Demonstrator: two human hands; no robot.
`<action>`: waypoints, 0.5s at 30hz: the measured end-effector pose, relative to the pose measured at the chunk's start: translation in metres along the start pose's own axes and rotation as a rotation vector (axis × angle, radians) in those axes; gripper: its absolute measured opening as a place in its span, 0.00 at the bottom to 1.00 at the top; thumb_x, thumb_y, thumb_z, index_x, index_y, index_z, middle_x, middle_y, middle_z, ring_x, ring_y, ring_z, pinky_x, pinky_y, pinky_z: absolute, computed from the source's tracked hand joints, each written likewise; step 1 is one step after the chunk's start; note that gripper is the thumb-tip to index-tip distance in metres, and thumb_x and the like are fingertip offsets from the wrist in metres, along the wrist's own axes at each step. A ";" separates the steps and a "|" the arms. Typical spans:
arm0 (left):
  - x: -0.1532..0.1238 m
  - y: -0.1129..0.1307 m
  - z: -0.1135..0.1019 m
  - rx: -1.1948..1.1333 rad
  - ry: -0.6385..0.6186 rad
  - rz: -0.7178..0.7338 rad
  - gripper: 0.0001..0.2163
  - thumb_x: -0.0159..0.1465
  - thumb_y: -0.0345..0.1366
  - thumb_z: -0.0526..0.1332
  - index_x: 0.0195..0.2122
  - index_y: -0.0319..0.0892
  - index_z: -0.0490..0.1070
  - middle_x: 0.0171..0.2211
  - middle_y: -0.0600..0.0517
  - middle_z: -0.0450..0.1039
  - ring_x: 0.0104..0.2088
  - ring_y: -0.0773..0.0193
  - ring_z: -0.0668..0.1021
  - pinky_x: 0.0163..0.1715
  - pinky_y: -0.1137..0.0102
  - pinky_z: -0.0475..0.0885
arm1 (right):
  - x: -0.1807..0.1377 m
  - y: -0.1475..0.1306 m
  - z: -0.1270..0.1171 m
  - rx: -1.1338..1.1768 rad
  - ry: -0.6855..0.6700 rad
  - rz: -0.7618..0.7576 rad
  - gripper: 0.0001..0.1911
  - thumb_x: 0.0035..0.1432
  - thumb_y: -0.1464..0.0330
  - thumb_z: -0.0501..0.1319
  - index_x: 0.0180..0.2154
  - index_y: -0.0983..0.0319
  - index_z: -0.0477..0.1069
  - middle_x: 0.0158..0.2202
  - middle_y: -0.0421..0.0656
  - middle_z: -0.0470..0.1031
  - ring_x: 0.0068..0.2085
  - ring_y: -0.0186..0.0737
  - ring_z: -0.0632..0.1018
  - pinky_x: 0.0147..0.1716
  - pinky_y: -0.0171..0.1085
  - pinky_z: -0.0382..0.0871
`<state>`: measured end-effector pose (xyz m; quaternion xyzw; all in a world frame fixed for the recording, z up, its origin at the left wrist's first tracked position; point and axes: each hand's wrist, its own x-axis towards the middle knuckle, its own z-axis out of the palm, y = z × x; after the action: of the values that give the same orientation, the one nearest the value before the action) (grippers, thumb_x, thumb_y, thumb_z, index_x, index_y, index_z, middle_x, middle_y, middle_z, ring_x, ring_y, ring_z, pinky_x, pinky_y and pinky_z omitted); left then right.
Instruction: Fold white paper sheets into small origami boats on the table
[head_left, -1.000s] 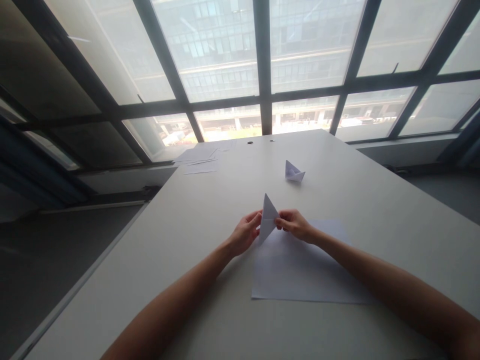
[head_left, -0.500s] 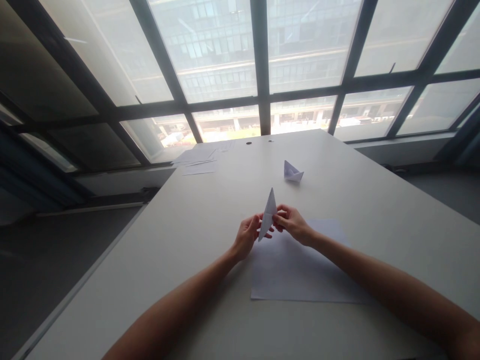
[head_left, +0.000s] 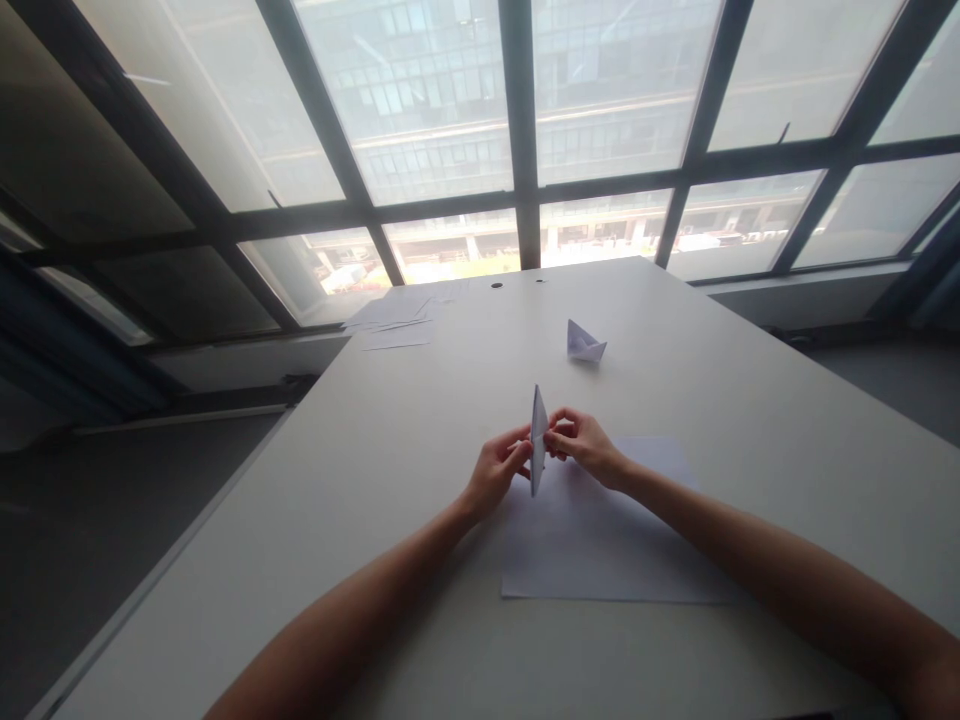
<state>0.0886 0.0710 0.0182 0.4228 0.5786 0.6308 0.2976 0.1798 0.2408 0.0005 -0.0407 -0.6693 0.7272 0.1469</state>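
Observation:
A folded piece of white paper [head_left: 538, 440] is held upright above the table, seen nearly edge-on as a narrow pointed shape. My right hand [head_left: 585, 447] pinches its right face between thumb and fingers. On the other side, my left hand [head_left: 499, 468] grips its left edge, thumb towards me and some fingers hidden behind the paper. Below the hands lies a flat white sheet of paper [head_left: 592, 550], partly covered by my right forearm. Farther off stands a finished-looking paper boat [head_left: 585, 343], which neither hand touches.
The white table [head_left: 315, 520] reaches up to the tall windows [head_left: 442, 90]. Several loose paper sheets [head_left: 397, 325] lie overlapping near its far left edge. A small dark round hole [head_left: 496, 286] shows in the tabletop at the far end.
The folded paper has turned from a slanted, broader view to nearly vertical and edge-on. My left fingers have closed in on its edge; my right hand stays almost in place.

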 end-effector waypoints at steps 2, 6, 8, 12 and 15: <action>-0.001 0.001 -0.001 0.043 -0.011 0.022 0.23 0.66 0.52 0.57 0.49 0.38 0.76 0.40 0.42 0.75 0.34 0.60 0.78 0.28 0.71 0.74 | 0.000 0.000 0.000 -0.014 -0.009 0.011 0.21 0.50 0.53 0.70 0.35 0.61 0.66 0.23 0.38 0.73 0.26 0.35 0.72 0.26 0.34 0.63; -0.001 -0.004 -0.003 0.052 -0.008 0.043 0.22 0.67 0.51 0.55 0.44 0.37 0.78 0.43 0.42 0.73 0.34 0.60 0.78 0.27 0.71 0.75 | -0.001 -0.001 0.000 -0.019 0.017 0.015 0.21 0.50 0.53 0.70 0.35 0.60 0.66 0.23 0.37 0.73 0.25 0.34 0.71 0.25 0.34 0.62; 0.000 -0.007 -0.004 0.019 -0.003 0.030 0.22 0.68 0.51 0.54 0.45 0.37 0.78 0.44 0.41 0.73 0.33 0.60 0.78 0.27 0.70 0.76 | -0.001 -0.001 0.000 -0.010 0.047 0.001 0.22 0.50 0.53 0.69 0.36 0.60 0.65 0.23 0.36 0.72 0.24 0.34 0.70 0.25 0.33 0.60; 0.001 -0.014 -0.005 -0.076 0.035 -0.010 0.22 0.68 0.50 0.54 0.46 0.36 0.76 0.43 0.41 0.75 0.33 0.60 0.78 0.27 0.68 0.76 | 0.000 0.000 0.002 -0.010 0.071 -0.041 0.21 0.51 0.53 0.68 0.35 0.59 0.63 0.22 0.35 0.70 0.24 0.33 0.68 0.24 0.33 0.59; 0.001 -0.017 -0.008 -0.169 0.039 -0.046 0.21 0.68 0.49 0.55 0.47 0.36 0.75 0.38 0.42 0.76 0.32 0.60 0.78 0.27 0.68 0.76 | 0.001 0.002 0.003 -0.015 0.072 -0.069 0.21 0.51 0.53 0.68 0.34 0.59 0.62 0.22 0.35 0.69 0.24 0.33 0.68 0.23 0.33 0.58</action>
<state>0.0795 0.0709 0.0021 0.3702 0.5385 0.6785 0.3355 0.1778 0.2385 -0.0011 -0.0448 -0.6701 0.7147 0.1955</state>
